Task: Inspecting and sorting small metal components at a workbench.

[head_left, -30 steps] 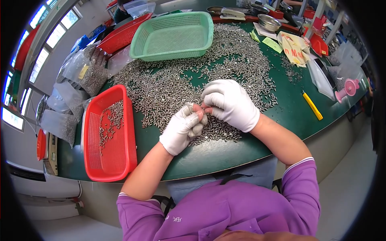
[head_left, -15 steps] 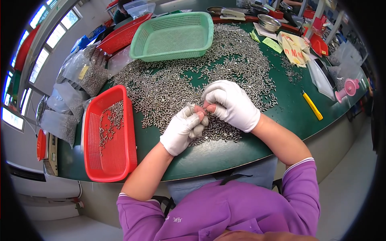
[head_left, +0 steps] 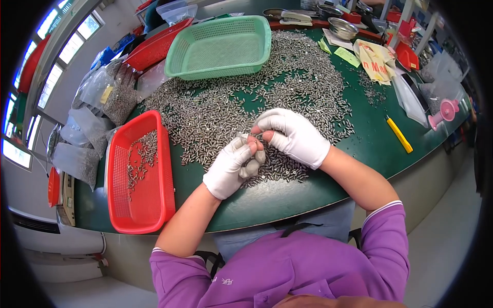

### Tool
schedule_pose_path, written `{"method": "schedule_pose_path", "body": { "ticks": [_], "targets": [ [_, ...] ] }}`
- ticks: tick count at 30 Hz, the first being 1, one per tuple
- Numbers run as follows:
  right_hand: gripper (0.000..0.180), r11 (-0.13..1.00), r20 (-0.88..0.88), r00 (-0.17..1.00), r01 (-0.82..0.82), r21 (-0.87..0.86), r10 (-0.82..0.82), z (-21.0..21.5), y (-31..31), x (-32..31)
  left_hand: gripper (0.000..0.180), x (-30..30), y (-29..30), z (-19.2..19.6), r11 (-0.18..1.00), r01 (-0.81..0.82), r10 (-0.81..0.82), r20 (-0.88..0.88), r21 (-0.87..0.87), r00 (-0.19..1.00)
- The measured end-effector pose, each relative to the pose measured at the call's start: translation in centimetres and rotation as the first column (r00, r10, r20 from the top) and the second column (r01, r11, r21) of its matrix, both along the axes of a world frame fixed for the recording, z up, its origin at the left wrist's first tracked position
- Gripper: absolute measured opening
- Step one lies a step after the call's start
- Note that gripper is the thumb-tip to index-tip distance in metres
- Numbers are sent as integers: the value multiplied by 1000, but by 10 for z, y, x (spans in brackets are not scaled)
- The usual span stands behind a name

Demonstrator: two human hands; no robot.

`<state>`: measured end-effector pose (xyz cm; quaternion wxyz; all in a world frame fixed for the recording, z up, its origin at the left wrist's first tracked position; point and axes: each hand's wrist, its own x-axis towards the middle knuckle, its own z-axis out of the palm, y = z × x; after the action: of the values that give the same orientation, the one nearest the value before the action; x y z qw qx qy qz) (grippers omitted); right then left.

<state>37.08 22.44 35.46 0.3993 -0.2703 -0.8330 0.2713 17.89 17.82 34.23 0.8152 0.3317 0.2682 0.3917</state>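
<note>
My left hand [head_left: 236,164] and my right hand [head_left: 294,136] meet over a wide spread of small silvery metal pins [head_left: 205,115]. Both wear white gloves that leave the thumb and a fingertip bare. The left fingers are curled, with thumb and forefinger pinched together. The right thumb and forefinger pinch close beside them. Whatever lies between the fingertips is too small to make out. More of the metal pins lie under and in front of the hands. To the left stands a red perforated basket [head_left: 167,197] with a small heap of the same pins in it.
A green basket [head_left: 218,72] stands at the back on the pins. Clear bags of metal parts [head_left: 77,159] crowd the left edge. At right lie a yellow-handled cutter [head_left: 399,135], a pink reel-like object [head_left: 444,114] and a printed cloth bag [head_left: 374,61]. Metal bowls [head_left: 343,29] sit behind.
My right hand has shifted slightly left and down, its forefinger stretching further over the left fingertips. The left hand stays almost in place.
</note>
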Motion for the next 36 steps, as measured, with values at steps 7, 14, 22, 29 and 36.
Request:
{"method": "schedule_pose_path", "body": {
  "ticks": [7, 14, 22, 29, 36],
  "targets": [
    [17, 945, 344, 900, 174, 278, -267, -13, 12, 10, 23, 0, -2, 2, 999, -38, 39, -106, 12, 994],
    [9, 920, 346, 876, 227, 320, -336, -12, 11, 6, 26, -1, -2, 3, 999, -45, 44, -98, -8, 994],
    [17, 957, 373, 896, 155, 246, -241, -10, 9, 4, 24, 0, 0, 2, 992, -121, 118, -90, -26, 989],
    [12, 954, 375, 885, 205, 219, -277, -14, 11, 6, 24, -2, 1, -1, 997, -76, 76, -45, -19, 996],
    [9, 939, 385, 863, 250, 237, -326, -14, 11, 8, 22, 1, 0, 1, 996, -82, 81, -58, -19, 995]
  ]
}}
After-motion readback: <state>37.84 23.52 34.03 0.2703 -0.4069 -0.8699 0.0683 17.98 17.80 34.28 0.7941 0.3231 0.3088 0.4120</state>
